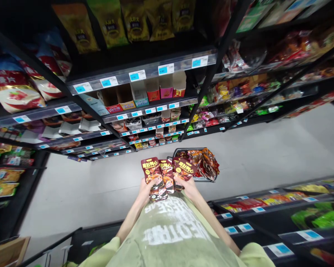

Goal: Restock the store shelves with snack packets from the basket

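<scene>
Holds glossy, flat, rectangular maroon pouches (151,166) left of the black-rimmed basket (176,150), partly overlapping its near left edge in view. Pinches overlapping pouches in left fingers (153,182), with thumb across printed face; likewise in right fingers (179,179). Cannot tell finger spread behind. Inside basket: crinkled, shiny packets (210,163), heaped.
</scene>
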`<state>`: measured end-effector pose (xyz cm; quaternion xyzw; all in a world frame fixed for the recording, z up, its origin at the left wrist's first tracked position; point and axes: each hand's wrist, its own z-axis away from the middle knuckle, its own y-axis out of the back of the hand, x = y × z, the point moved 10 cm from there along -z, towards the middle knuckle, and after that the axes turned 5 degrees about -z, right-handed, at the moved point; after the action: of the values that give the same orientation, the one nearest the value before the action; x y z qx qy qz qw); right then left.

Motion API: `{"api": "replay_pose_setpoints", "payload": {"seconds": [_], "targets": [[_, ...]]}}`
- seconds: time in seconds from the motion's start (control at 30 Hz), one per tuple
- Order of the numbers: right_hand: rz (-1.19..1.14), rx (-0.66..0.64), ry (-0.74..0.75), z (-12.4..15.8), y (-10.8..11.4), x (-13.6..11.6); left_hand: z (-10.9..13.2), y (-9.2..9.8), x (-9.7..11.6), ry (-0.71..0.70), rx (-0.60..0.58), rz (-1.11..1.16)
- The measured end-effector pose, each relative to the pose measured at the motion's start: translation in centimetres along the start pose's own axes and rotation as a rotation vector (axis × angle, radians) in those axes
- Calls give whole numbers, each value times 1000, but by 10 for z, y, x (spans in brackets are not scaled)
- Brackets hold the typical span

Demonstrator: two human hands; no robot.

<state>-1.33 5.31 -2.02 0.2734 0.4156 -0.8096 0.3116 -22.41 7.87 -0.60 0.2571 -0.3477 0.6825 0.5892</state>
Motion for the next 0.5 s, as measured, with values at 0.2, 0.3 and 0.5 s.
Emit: {"api": "replay_pose_setpoints", "payload": {"seconds": [0.2,0.3,0.5], "targets": [[74,18,139,-3,2,-11,3,10,-5,8,87,44],[70,34,109,-5,6,-12,3,13,-6,44,105,132],[106,-8,61,-7,0,-10,-1,11,-13,112,119,199]]}}
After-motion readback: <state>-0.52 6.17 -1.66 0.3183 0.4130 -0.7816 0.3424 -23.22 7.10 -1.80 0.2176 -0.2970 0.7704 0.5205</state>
